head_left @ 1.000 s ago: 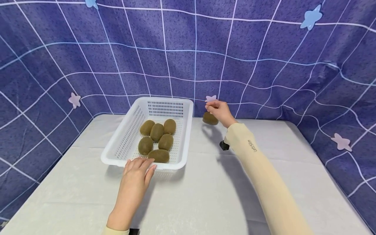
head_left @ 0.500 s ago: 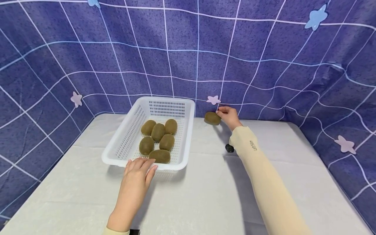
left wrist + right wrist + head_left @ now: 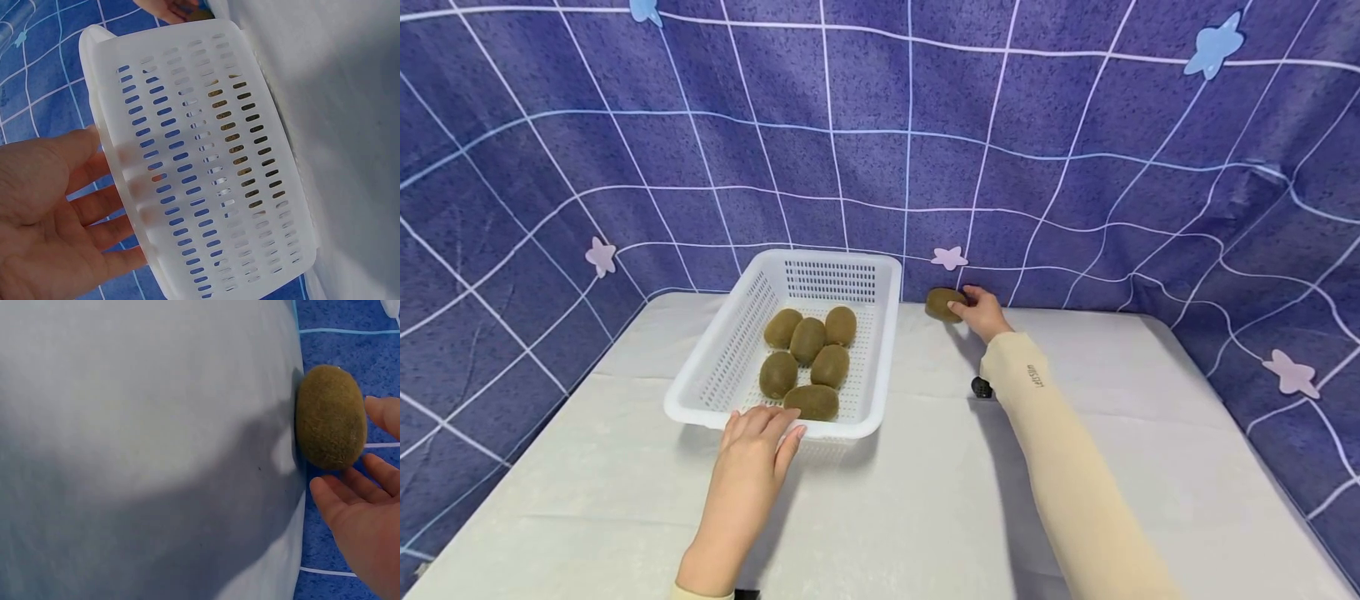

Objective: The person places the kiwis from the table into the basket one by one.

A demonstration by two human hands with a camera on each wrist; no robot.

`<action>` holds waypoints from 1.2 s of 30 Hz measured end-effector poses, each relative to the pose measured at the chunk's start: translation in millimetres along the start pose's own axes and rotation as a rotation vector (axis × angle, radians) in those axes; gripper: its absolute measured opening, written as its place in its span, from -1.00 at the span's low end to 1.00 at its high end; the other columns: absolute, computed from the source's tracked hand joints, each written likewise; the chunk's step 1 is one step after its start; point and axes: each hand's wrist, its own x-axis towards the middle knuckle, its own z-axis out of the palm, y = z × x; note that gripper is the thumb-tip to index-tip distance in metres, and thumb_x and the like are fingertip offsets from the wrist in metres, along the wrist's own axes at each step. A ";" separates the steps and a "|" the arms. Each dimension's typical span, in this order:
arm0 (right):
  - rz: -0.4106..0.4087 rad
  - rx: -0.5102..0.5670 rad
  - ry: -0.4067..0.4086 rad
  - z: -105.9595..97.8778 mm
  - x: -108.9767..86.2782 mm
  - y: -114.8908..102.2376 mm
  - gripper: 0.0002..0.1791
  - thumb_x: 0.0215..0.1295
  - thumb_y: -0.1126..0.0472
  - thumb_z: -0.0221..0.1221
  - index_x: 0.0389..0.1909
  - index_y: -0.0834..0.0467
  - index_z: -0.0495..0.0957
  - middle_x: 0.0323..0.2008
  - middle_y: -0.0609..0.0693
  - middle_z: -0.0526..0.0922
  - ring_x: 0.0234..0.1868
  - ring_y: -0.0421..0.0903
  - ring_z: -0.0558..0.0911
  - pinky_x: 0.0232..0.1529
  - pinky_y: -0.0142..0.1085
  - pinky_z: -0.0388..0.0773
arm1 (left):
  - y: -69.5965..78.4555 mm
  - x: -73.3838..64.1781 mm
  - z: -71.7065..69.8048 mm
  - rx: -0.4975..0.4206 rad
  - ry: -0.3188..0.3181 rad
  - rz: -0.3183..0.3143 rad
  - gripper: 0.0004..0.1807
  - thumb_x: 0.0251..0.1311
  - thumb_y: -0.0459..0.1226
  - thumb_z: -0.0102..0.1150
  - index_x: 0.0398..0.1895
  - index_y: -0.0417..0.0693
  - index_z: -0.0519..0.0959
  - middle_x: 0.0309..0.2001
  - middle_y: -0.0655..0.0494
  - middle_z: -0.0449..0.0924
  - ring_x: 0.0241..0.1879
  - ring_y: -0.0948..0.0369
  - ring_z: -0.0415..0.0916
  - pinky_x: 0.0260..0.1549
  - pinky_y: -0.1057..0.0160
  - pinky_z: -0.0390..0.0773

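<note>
A white plastic basket [image 3: 880, 358] with slotted walls stands left of the middle, and several brown fuzzy kiwis [image 3: 807, 342] lie inside. My left hand [image 3: 748, 458] holds its near rim. In the left wrist view, the left fingers [image 3: 103, 203] pass over the rim and show faintly through the wall. Another kiwi [image 3: 944, 305] lies at the table's far edge, right of the basket. My right hand [image 3: 985, 315] is at this kiwi's right end. The right wrist view shows its fingers [image 3: 328, 490] spread around the kiwi, fingertips right at its surface.
A pale cloth covers the table [image 3: 880, 517]. Behind it hangs a blue curtain [image 3: 1075, 150] with white grid lines and stars, close to the far kiwi and the basket's back. A small black object [image 3: 981, 387] shows beneath the right sleeve [image 3: 1060, 433].
My right hand has moved from above the far kiwi to its right end, lower, with the fingers spreading around it. The left hand keeps its place on the basket rim.
</note>
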 end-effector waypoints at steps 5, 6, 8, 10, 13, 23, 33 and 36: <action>0.002 -0.038 -0.009 4.4 -0.5 0.6 -0.36 0.34 0.25 0.15 0.34 0.46 0.19 0.32 0.34 0.30 0.36 0.17 0.27 0.39 -0.15 0.16 | -0.5 -0.2 0.7 0.001 0.006 0.001 -0.72 0.22 -0.26 0.25 -0.07 -0.25 0.61 -0.15 -0.10 0.59 0.03 -0.12 0.47 0.22 -0.27 0.22; 0.002 -0.043 -0.009 4.9 -0.4 0.9 -0.36 0.34 0.25 0.15 0.34 0.46 0.19 0.31 0.34 0.30 0.36 0.17 0.28 0.39 -0.15 0.18 | -0.4 -0.2 0.7 0.001 0.004 0.000 -0.72 0.23 -0.26 0.25 -0.07 -0.25 0.61 -0.15 -0.10 0.59 0.03 -0.12 0.46 0.22 -0.27 0.22; 0.005 -0.055 -0.013 5.7 -0.3 1.3 -0.36 0.35 0.25 0.14 0.34 0.46 0.19 0.31 0.34 0.31 0.34 0.18 0.29 0.38 -0.14 0.20 | -0.3 -0.4 0.5 0.000 -0.001 -0.003 -0.72 0.23 -0.26 0.24 -0.06 -0.24 0.61 -0.14 -0.10 0.59 0.04 -0.12 0.46 0.22 -0.27 0.21; 0.015 -0.064 -0.020 6.3 -0.4 1.4 -0.36 0.35 0.24 0.15 0.34 0.45 0.18 0.30 0.35 0.31 0.33 0.19 0.32 0.36 -0.12 0.24 | -0.3 -0.4 0.3 -0.001 -0.006 -0.005 -0.71 0.24 -0.25 0.24 -0.05 -0.24 0.61 -0.13 -0.10 0.59 0.05 -0.12 0.45 0.23 -0.27 0.20; 0.032 -0.092 -0.036 7.2 -1.0 1.5 -0.33 0.36 0.22 0.15 0.37 0.43 0.15 0.31 0.35 0.30 0.32 0.20 0.33 0.33 -0.10 0.27 | -0.1 -0.5 0.0 -0.001 -0.011 -0.007 -0.71 0.24 -0.26 0.23 -0.04 -0.24 0.61 -0.12 -0.10 0.59 0.07 -0.12 0.45 0.23 -0.27 0.20; 0.034 -0.127 0.015 12.1 -1.5 0.6 -0.35 0.31 0.18 0.21 0.31 0.41 0.26 0.24 0.33 0.39 0.26 0.20 0.39 0.29 -0.08 0.32 | 0.1 -0.2 0.1 -0.003 -0.006 -0.008 -0.71 0.24 -0.25 0.23 -0.04 -0.24 0.61 -0.13 -0.10 0.59 0.06 -0.12 0.45 0.23 -0.27 0.20; -0.093 -0.253 0.048 20.1 1.0 -1.9 -0.34 0.20 0.24 0.30 0.28 0.38 0.32 0.22 0.33 0.42 0.25 0.21 0.40 0.32 -0.09 0.27 | -0.7 -0.1 2.3 0.002 0.033 0.012 -0.73 0.20 -0.27 0.27 -0.09 -0.25 0.62 -0.17 -0.09 0.60 0.01 -0.13 0.48 0.21 -0.28 0.23; -0.131 -0.290 0.048 21.0 1.8 -2.4 -0.36 0.19 0.26 0.30 0.26 0.38 0.34 0.21 0.33 0.43 0.24 0.21 0.40 0.31 -0.08 0.28 | -0.8 0.1 2.4 0.005 0.033 0.013 -0.73 0.20 -0.26 0.27 -0.09 -0.25 0.62 -0.17 -0.09 0.60 0.01 -0.12 0.48 0.21 -0.28 0.23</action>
